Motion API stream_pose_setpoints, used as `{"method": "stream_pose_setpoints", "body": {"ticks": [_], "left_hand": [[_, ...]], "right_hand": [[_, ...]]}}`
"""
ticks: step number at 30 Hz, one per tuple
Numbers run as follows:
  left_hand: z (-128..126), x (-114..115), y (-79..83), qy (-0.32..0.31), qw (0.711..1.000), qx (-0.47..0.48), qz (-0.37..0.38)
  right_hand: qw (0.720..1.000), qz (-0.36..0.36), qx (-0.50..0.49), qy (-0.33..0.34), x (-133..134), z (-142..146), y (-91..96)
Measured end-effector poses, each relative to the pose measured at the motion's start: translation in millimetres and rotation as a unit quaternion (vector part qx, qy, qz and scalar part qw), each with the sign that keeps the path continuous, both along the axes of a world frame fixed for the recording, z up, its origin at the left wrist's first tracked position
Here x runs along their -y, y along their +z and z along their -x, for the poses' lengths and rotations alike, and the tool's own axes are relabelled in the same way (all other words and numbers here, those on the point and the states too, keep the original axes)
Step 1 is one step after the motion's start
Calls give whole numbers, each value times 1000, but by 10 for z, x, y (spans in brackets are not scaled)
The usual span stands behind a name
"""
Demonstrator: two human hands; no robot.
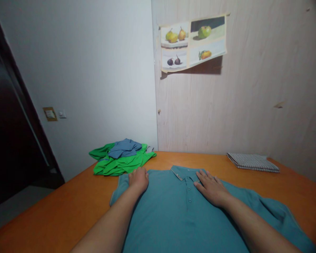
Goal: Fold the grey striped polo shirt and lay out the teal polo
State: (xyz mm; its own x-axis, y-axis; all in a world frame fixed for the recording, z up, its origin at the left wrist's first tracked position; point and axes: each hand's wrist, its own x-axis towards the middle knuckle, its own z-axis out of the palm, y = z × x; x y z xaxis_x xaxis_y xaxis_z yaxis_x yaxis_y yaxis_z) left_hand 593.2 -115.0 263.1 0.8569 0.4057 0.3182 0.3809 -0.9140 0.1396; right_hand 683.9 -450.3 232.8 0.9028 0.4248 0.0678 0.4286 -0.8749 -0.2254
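A teal polo shirt (168, 211) lies spread front side up, its collar at the far end and its buttoned placket near the middle. At the shoulder on the left, my left hand (139, 180) has its fingers curled down against the cloth beside the sleeve; the fingertips are hidden. My right hand (212, 188) lies flat with fingers stretched out, over the right side of the collar and the chest. The sleeve on the right spreads out with some wrinkles in it.
The shirt rests on an orange-brown table (60, 207). At the back left is a loose heap of bright green clothes (118, 165) with a blue-grey cloth (125, 147) on top. A folded striped cloth (252, 162) lies at the back right. A wall (200, 116) stands behind.
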Motion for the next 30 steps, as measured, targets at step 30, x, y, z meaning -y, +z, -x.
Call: {"method": "stream_pose_setpoints", "body": {"ticks": [30], "left_hand": [[24,429,143,-148,973,-178,29]], "right_hand": [[1000,22,-6,9,-6,-19,17]]}}
